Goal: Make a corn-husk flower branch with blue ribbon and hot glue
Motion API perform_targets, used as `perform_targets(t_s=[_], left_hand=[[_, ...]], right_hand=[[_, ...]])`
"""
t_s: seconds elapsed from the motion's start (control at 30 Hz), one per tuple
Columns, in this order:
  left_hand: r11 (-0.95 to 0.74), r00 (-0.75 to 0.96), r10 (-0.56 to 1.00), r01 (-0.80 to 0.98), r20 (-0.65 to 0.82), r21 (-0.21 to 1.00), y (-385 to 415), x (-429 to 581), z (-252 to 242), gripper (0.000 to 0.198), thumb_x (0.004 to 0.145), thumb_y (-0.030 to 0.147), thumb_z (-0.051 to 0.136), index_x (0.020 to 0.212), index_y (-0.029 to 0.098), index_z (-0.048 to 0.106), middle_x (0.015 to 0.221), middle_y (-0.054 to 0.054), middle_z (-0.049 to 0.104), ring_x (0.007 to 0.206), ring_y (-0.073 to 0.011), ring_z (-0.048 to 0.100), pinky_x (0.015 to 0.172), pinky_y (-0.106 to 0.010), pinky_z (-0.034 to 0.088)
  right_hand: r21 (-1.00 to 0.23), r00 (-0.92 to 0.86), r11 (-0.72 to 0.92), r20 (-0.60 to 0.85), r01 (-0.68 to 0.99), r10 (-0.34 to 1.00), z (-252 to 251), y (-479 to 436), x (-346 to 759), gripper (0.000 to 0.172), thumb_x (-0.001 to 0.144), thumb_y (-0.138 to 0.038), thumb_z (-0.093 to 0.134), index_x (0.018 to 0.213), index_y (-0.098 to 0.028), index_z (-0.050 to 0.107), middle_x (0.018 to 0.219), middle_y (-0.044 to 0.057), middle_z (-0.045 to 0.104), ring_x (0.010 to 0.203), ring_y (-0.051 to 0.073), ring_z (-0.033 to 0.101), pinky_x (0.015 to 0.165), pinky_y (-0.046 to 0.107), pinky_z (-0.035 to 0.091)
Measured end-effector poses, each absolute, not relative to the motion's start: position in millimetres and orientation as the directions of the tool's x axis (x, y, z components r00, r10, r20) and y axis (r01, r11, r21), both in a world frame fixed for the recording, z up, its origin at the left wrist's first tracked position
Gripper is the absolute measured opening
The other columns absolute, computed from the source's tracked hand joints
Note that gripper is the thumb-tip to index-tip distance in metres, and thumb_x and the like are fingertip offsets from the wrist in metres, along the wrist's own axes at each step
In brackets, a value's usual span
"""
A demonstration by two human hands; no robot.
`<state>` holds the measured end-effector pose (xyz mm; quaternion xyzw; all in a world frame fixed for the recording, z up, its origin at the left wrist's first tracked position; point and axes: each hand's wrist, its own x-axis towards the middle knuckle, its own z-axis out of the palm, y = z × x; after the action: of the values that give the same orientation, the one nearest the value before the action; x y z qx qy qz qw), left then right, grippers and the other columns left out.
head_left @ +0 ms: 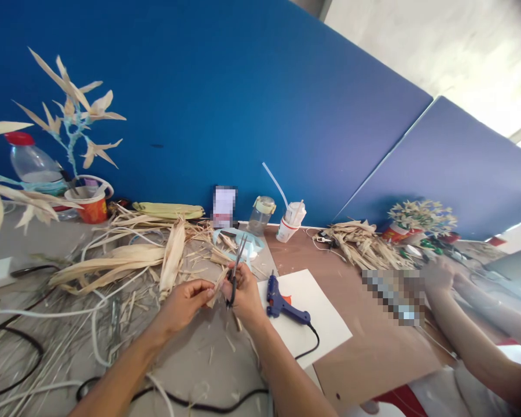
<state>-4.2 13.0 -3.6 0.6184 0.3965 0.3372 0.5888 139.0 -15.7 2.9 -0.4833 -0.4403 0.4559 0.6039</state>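
My left hand (186, 306) pinches a small strip of dried corn husk (217, 291) between thumb and fingertips. Close beside it, my right hand (246, 295) is closed around dark-handled scissors (233, 272), their blades pointing up and away from me. The husk strip lies right by the scissors; whether the right fingers touch it too, I cannot tell. Just beyond my left hand stands a larger piece of dry husk (172, 258). A blue glue gun (282, 301) rests on a white sheet (325, 318) to the right of my right hand.
Husks (113, 266), scraps and white and black cords cover the left side. Along the blue partition (243, 104) stand a husk-flower plant in a red cup (92, 207), a phone (224, 207), a glass jar (260, 217) and a paper cup (286, 230). Another person's arms (469, 324) reach in at right.
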Motion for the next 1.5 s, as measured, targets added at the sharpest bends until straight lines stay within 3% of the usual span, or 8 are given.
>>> perform_targets(t_s=[0.2,0.53,0.73,1.0,1.5], left_hand=[[-0.033,0.468,0.884,0.098,-0.017,0.995,12.8,-3.9,-10.4,0.029,0.073,0.044,0.06,0.074,0.016,0.066,0.062,0.0,0.058,0.059,-0.0145,0.05,0.059,-0.027,0.042],[-0.11,0.445,0.895,0.148,0.033,0.983,9.7,-1.8,-16.3,0.023,0.08,0.039,0.052,0.073,0.018,0.06,0.06,0.003,0.051,0.058,-0.0141,0.046,0.058,-0.025,0.038],[-0.142,0.219,0.97,0.149,0.107,0.979,11.1,-3.7,-10.1,0.024,0.078,0.041,0.052,0.071,0.018,0.058,0.059,0.003,0.051,0.056,-0.0143,0.046,0.054,-0.025,0.038],[-0.151,0.037,0.988,0.168,0.147,0.974,13.5,-8.4,-6.1,0.027,0.076,0.045,0.054,0.069,0.019,0.057,0.058,0.003,0.052,0.057,-0.0152,0.048,0.055,-0.025,0.039],[-0.082,0.07,0.995,0.11,0.075,0.991,11.0,-2.9,-9.5,0.028,0.073,0.047,0.056,0.071,0.018,0.058,0.058,0.003,0.053,0.055,-0.0141,0.048,0.053,-0.024,0.039]], right_hand=[[-0.97,0.219,0.144,0.1,-0.196,0.971,5.3,-15.6,140.3,0.042,0.061,-0.021,0.067,0.098,-0.02,0.048,0.074,-0.003,0.057,0.065,0.013,0.056,0.059,0.024,0.043],[-0.988,0.216,0.125,0.103,-0.091,0.971,5.9,-15.6,138.1,0.034,0.061,-0.019,0.061,0.092,-0.02,0.045,0.062,-0.008,0.049,0.051,0.009,0.047,0.051,0.021,0.036],[-0.995,0.141,0.076,0.084,0.061,0.986,1.2,-17.2,134.9,0.035,0.064,-0.02,0.061,0.097,-0.018,0.048,0.065,-0.005,0.049,0.058,0.011,0.049,0.054,0.022,0.039],[-0.859,0.023,0.056,0.078,0.509,0.997,4.2,-28.6,124.2,0.034,0.073,-0.027,0.063,0.105,-0.016,0.06,0.062,-0.003,0.053,0.055,0.012,0.047,0.052,0.023,0.034],[-0.829,-0.006,0.068,0.078,0.554,0.997,0.0,-29.5,121.4,0.024,0.076,-0.032,0.059,0.096,-0.019,0.064,0.062,-0.002,0.055,0.053,0.011,0.045,0.05,0.021,0.032]])
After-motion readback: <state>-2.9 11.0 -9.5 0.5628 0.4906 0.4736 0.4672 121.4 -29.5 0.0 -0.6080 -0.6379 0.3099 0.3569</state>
